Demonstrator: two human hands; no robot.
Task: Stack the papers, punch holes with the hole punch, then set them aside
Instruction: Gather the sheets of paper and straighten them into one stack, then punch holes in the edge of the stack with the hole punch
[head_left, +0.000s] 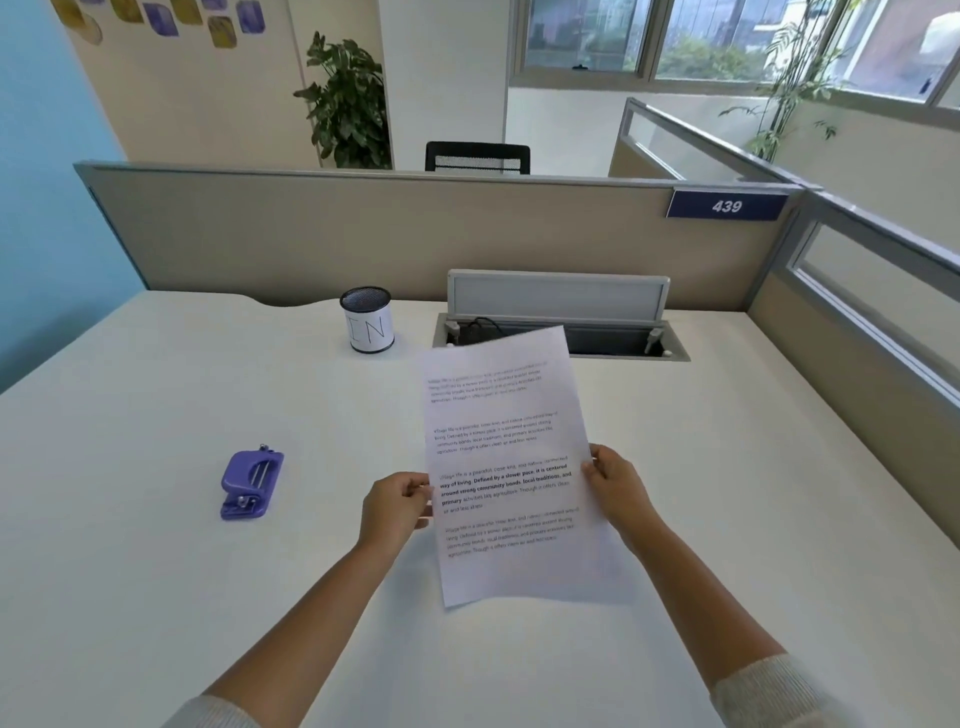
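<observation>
Head view: the papers (506, 467) are held up off the desk (156, 597) just right of the frame's centre, printed side toward the camera, tilted a little so the top leans left. The left hand (395, 512) pinches the left edge about midway down, thumb on the front face and the other fingers hidden behind the sheet. The right hand (618, 491) pinches the right edge at a similar height, thumb on the front and the fingers curled round behind. Whether this is one sheet or several squared together cannot be told; only one face shows.

The hole punch (252, 486), purple, lies on the desk at the middle left of the frame, well apart from both hands and untouched. A mesh pen cup (367, 327) labelled "IN" stands toward the upper centre, near an open cable tray (561, 338) at the back of the desk, which the top of the papers overlaps in the picture.

Risks, as I judge them: the grip is at mid-edge only, so the lower half hangs free and could curl or, if there are several sheets, fan out of alignment before punching, giving holes that do not line up. Letting go with the left hand to reach for the punch would leave a one-sided pinch, and the sheets could droop or slip. The punch lies far left, so a hasty reach might knock it
</observation>
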